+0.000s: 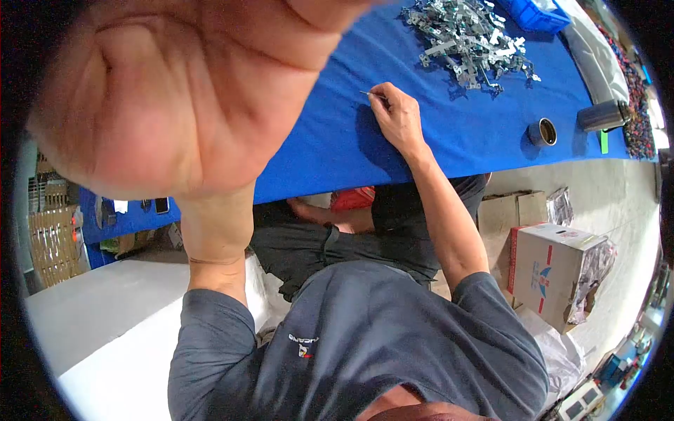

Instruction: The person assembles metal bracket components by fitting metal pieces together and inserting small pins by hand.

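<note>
My left hand (189,105) is raised close to the camera, its palm facing me and bare. Its fingers stretch up past the top edge, so their tips are hidden. Over the blue tablecloth (316,154), my right hand (399,116) is closed in a pinch. A thin metal piece (364,92) sticks out from between thumb and forefinger; the rest of it is covered by the fingers, and its kind is too small to make out. Beyond that hand lies a heap of small silvery metal brackets (470,45).
A blue plastic bin (537,14) stands behind the heap. To the right are an open cup (542,132) and a metal flask (602,116) lying on its side. Below, on the floor, sits a white carton (554,270). A phone (162,205) lies at the table's left.
</note>
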The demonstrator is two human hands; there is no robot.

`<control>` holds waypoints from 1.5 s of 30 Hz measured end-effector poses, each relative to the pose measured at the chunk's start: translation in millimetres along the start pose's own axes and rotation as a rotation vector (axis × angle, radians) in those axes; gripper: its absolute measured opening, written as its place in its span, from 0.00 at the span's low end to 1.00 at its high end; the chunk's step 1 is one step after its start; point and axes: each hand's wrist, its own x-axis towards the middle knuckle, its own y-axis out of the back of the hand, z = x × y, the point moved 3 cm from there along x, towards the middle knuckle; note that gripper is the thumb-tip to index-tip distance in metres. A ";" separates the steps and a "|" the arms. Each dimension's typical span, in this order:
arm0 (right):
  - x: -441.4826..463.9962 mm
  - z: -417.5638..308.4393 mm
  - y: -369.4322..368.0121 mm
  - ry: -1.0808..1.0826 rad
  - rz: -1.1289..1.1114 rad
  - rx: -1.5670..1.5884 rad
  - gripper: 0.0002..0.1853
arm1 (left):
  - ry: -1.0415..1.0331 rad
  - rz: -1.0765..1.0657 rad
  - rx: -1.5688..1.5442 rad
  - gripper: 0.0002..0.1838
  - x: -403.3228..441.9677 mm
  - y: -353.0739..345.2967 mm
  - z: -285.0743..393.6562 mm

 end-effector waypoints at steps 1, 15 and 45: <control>0.7 0.5 -0.2 -0.006 -0.004 -0.002 0.08 | 0.004 0.009 -0.005 0.32 -0.2 4.1 2.7; 0.3 1.4 -0.4 -0.016 -0.031 0.012 0.08 | 0.028 0.073 0.035 0.31 15.7 7.0 -39.8; 0.2 -4.8 3.3 -0.043 -0.048 -0.013 0.08 | 0.051 0.165 0.006 0.27 -8.2 -40.0 -25.7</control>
